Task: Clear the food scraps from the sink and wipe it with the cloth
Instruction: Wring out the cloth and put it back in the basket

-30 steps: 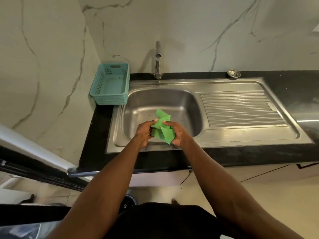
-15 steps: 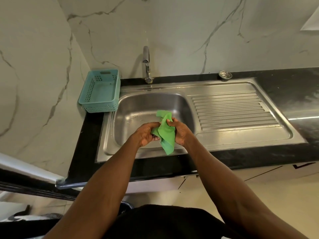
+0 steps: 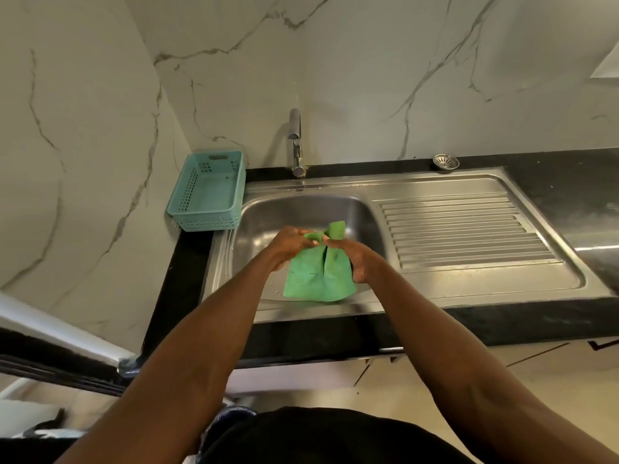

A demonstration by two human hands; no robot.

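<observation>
Both forearms reach forward from the bottom of the view and converge over the front half of the sink (image 3: 335,308). The left hand (image 3: 288,244) is turned inward, its fingers (image 3: 306,241) curled and pinching the upper left part of the green cloth (image 3: 318,276). The right hand (image 3: 360,259) meets it from the other side, fingers curled round the cloth's upper right edge, the two hands almost touching at the gathered top. From that pinch the cloth hangs down as a broad, mostly flat panel with one vertical fold down its middle; a small tuft stands up above the hands. Its lower edge lies over the front rim of the sink (whether it touches the steel cannot be told).

Compared with half a second ago, the cloth is opened out: then it was a narrow, bunched strip between the hands, now it spreads wide below them. The hands sit in much the same spot over the basin, and both grips hold as before.

Beyond the hands the basin floor shows water droplets; no scraps can be made out there. The ribbed drainboard (image 3: 465,229) lies to the right. On the dark bench (image 3: 552,323), a teal basket (image 3: 209,192) stands at the sink's left rear corner, the tap (image 3: 295,142) rises behind the basin, and a metal strainer (image 3: 445,161) sits at the rear right, against the marble wall.
</observation>
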